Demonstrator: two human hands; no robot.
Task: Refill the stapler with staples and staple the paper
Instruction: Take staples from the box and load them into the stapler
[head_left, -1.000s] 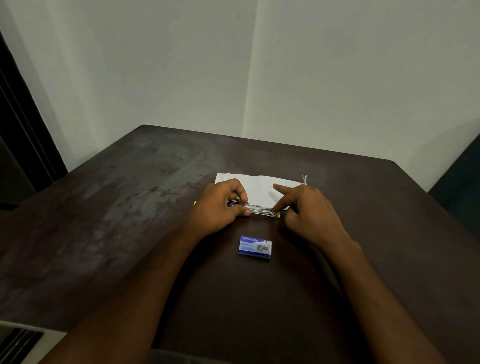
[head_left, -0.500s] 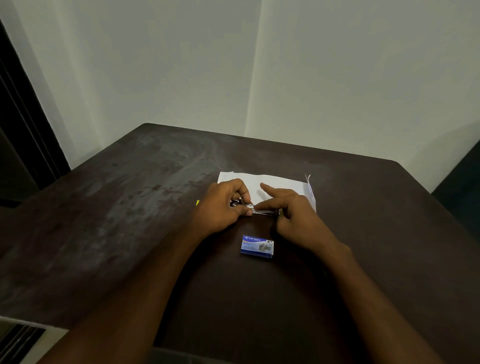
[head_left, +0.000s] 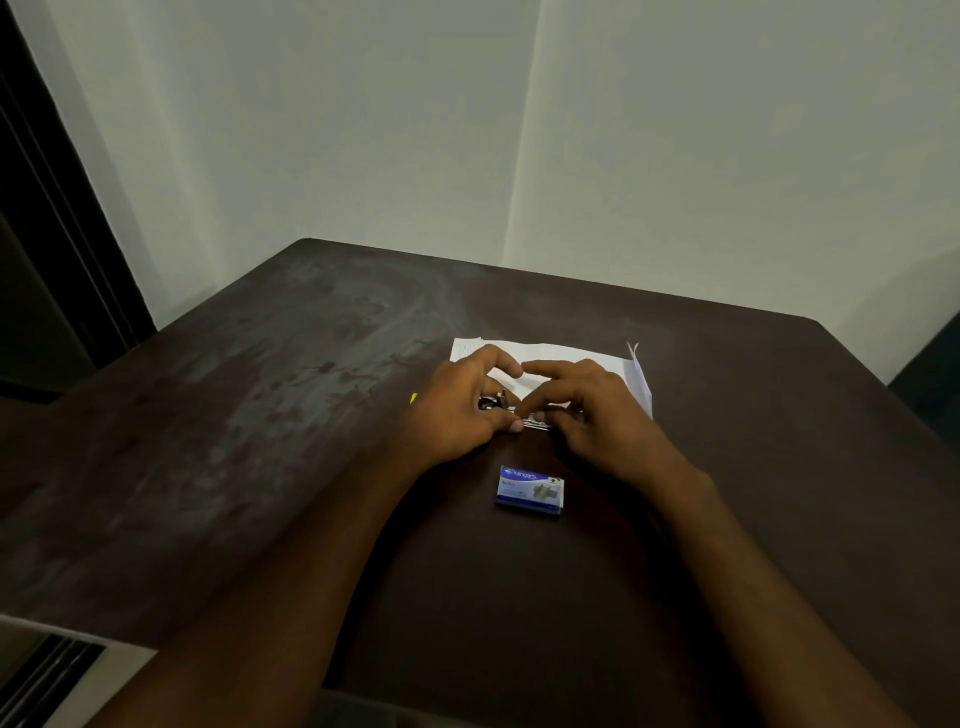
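A small metal stapler (head_left: 514, 413) with a yellow end lies at the near edge of the white paper (head_left: 566, 358) in the middle of the dark table (head_left: 260, 415). My left hand (head_left: 462, 410) grips the stapler's left part. My right hand (head_left: 587, 410) pinches its right part, with the fingers curled over the shiny metal strip. Most of the stapler is hidden under both hands. A blue staple box (head_left: 530, 491) lies closed on the table just in front of my hands.
The table stands in a corner against pale walls. A dark door frame (head_left: 52, 234) runs down the left side. A dark object (head_left: 930, 374) shows at the right edge beyond the table. A vent (head_left: 41, 675) sits at the lower left.
My right hand has slid left along the stapler and now closes over its right part, meeting my left hand. The paper's right edge is uncovered. The left hand stays put.
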